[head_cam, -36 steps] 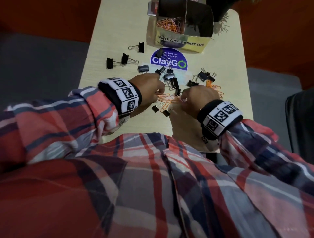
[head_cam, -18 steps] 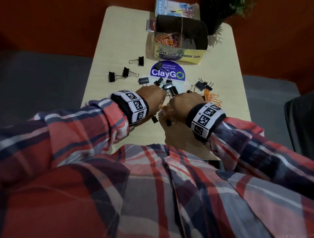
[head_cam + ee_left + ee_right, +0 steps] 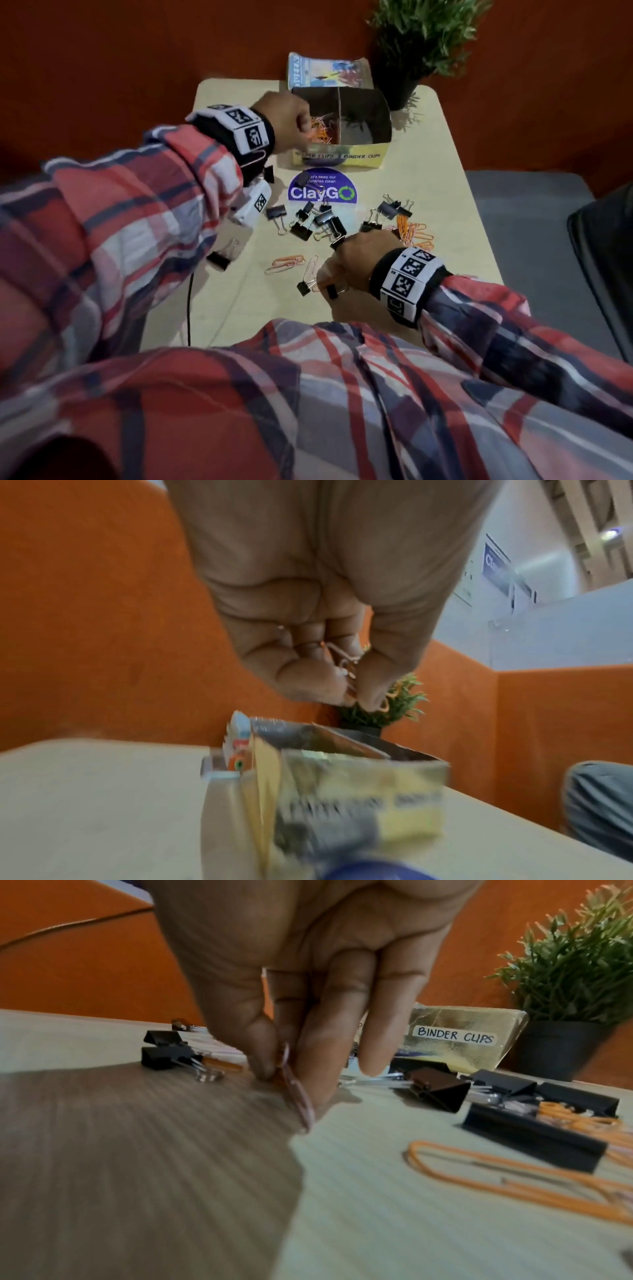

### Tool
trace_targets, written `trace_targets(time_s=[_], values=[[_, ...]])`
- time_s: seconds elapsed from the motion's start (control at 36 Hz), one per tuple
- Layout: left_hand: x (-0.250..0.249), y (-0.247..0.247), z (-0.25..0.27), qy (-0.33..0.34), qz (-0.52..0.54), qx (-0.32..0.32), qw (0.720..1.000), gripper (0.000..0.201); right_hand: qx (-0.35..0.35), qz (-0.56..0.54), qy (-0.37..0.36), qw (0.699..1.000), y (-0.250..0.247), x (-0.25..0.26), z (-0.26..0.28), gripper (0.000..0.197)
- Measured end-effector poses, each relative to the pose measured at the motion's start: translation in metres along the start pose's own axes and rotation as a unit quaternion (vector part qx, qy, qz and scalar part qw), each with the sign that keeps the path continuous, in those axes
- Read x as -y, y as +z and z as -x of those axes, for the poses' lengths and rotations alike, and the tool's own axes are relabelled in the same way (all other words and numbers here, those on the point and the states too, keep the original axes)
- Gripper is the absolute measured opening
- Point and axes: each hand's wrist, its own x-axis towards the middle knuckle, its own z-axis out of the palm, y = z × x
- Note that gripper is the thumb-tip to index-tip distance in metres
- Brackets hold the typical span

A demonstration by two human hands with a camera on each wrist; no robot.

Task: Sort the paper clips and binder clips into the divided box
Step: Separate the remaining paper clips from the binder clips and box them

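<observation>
The yellow divided box [image 3: 342,156] stands at the table's far side, labelled for paper clips on the left and binder clips on the right. Orange paper clips [image 3: 322,132] lie in its left compartment. My left hand [image 3: 303,123] hovers over that compartment's near left corner. In the left wrist view, my left hand [image 3: 352,693] pinches a few paper clips above the box [image 3: 342,777]. My right hand [image 3: 325,275] is low on the table and pinches a pink paper clip [image 3: 296,1091] between thumb and forefinger. Black binder clips [image 3: 322,219] and loose paper clips [image 3: 284,263] lie around it.
More orange paper clips [image 3: 414,233] lie right of the pile, and a lone binder clip [image 3: 219,260] sits at the left. A potted plant [image 3: 421,44] and a printed packet [image 3: 325,70] stand behind the box. A round ClayGO sticker [image 3: 322,188] marks the table. A black cable [image 3: 188,308] hangs at the near edge.
My left hand has left the pile and travelled forward to the box's paper-clip compartment with clips in its fingers. The right hand stayed low by the pile.
</observation>
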Motion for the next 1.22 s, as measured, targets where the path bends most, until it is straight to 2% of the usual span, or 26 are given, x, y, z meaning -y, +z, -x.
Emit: trace_targets(time_s=[0.08,0.22,0.36,0.44,0.53,0.58,0.69,0.78,0.83,1.0,1.06,1.22], values=[[-0.003,-0.006,-0.028,-0.013,-0.027,-0.025,0.999,0.014,0.017,-0.009,-0.01,1.0,0.0,-0.001,-0.006,0.027],[-0.004,0.002,-0.058,-0.027,-0.062,-0.013,0.998,0.019,0.015,-0.028,-0.006,0.999,-0.002,-0.002,-0.003,0.023],[-0.001,0.018,-0.068,-0.012,-0.074,0.011,0.997,0.022,-0.02,-0.035,0.009,0.999,0.004,-0.006,-0.006,0.026],[0.003,0.02,-0.066,-0.001,-0.041,-0.019,0.999,0.025,-0.034,-0.024,0.002,0.999,0.007,-0.007,-0.008,0.023],[0.006,0.016,-0.05,0.008,-0.002,-0.065,0.998,0.019,-0.037,-0.042,0.005,0.998,0.003,-0.009,-0.005,0.023],[0.008,0.013,-0.03,0.019,0.012,-0.053,0.998,0.012,-0.045,-0.039,0.011,0.998,0.002,-0.009,-0.005,0.025],[0.013,0.022,0.027,0.021,0.011,0.051,0.998,0.008,-0.052,-0.02,0.019,0.998,0.006,-0.012,-0.011,0.028],[0.023,0.043,0.07,0.021,-0.054,0.149,0.987,0.015,-0.056,-0.011,0.017,0.998,0.008,-0.016,-0.013,0.031],[0.03,0.059,0.091,0.022,-0.098,0.184,0.978,0.017,-0.062,-0.026,0.021,0.997,0.008,-0.018,-0.013,0.037],[0.026,0.083,0.119,0.017,-0.126,0.149,0.981,0.015,-0.065,-0.086,0.059,0.992,0.004,-0.028,-0.015,0.026],[0.025,0.086,0.118,0.011,-0.124,0.148,0.981,0.01,-0.071,-0.141,0.064,0.985,0.005,-0.034,-0.015,0.017],[0.015,0.089,0.114,-0.024,-0.091,0.147,0.985,0.009,-0.14,-0.332,0.079,0.93,0.013,-0.054,-0.018,0.032]])
